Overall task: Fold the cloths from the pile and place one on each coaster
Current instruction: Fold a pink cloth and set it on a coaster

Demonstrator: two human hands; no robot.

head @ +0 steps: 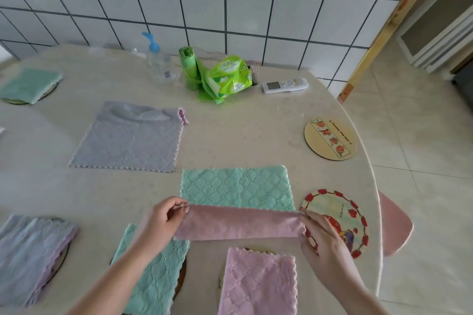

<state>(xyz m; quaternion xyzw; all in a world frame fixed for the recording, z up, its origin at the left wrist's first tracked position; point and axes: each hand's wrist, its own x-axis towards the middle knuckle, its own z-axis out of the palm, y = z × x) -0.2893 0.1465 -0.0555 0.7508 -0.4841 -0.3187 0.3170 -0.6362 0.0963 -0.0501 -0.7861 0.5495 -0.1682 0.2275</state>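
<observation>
My left hand (165, 217) and my right hand (323, 235) each pinch a corner of a cloth that is teal on one side and pink on the other (235, 192); its near edge is lifted and turned over, pink side up. A grey cloth (130, 140) lies spread out behind it. Two round coasters sit bare at the right: a red-bordered one (343, 212) and a yellow one (330, 138). Folded cloths cover other coasters: teal (151, 271), pink (258, 284), grey (30, 253), and teal far left (29, 84).
Along the tiled wall stand a clear pump bottle (157, 64), a green bag roll (190, 68), a green packet (230, 77) and a white remote (285, 85). The table's curved edge (371, 161) runs down the right; a pink stool (395, 225) sits beyond it.
</observation>
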